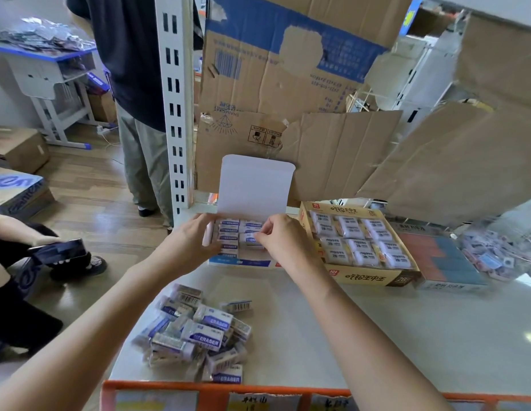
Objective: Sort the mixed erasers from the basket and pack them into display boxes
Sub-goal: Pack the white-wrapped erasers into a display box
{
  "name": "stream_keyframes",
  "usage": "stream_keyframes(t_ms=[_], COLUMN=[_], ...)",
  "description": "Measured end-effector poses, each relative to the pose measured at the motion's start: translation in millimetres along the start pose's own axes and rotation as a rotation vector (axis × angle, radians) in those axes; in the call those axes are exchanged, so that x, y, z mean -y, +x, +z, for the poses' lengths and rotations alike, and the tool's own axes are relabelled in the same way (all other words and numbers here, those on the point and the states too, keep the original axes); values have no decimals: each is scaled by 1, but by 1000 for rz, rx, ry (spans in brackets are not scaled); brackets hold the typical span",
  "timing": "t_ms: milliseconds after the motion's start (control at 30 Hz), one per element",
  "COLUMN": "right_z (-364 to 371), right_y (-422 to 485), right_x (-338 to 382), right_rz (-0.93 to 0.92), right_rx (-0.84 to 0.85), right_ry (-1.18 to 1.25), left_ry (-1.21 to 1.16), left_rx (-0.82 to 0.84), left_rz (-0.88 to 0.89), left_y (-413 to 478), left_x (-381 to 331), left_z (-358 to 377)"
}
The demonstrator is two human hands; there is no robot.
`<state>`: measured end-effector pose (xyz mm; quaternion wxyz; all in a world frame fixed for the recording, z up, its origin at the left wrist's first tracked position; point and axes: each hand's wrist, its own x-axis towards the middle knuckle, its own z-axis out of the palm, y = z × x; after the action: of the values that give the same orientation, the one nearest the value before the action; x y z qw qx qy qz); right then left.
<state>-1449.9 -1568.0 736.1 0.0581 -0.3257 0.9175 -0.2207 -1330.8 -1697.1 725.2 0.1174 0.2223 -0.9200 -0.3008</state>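
Observation:
A blue-and-white display box [243, 263] stands on the shelf with its white lid [255, 185] flipped up. Rows of white erasers with blue ERASER sleeves fill it. My left hand [196, 237] holds the box's left side, fingers curled round its edge. My right hand [280, 237] pinches one eraser [248, 239] in the right-hand row. A loose pile of the same erasers [199, 330] lies on the shelf nearer me.
A yellow display box [374, 278] of wrapped white erasers sits right of the blue box, then a box of red and blue erasers [445, 259] and a clear basket of mixed erasers [501, 253]. Cardboard sheets [332, 155] stand behind. A person stands at the far left.

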Motion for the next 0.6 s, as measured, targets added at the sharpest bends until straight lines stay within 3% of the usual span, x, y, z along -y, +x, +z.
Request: stream_keyframes(t_ms=[300,400,600], right_z=[-6,3,14], right_y=[1,3,6], right_x=[-5,-5,-5], right_rz=[-91,-93,-109], right_rx=[92,80,11], right_ry=[-89,-171,-75], left_ry=[-22,-51,-81], left_rx=[0,5,38], left_rz=[-17,-33,-13], left_y=[0,0,2], left_x=[1,5,6], left_z=[1,2,1])
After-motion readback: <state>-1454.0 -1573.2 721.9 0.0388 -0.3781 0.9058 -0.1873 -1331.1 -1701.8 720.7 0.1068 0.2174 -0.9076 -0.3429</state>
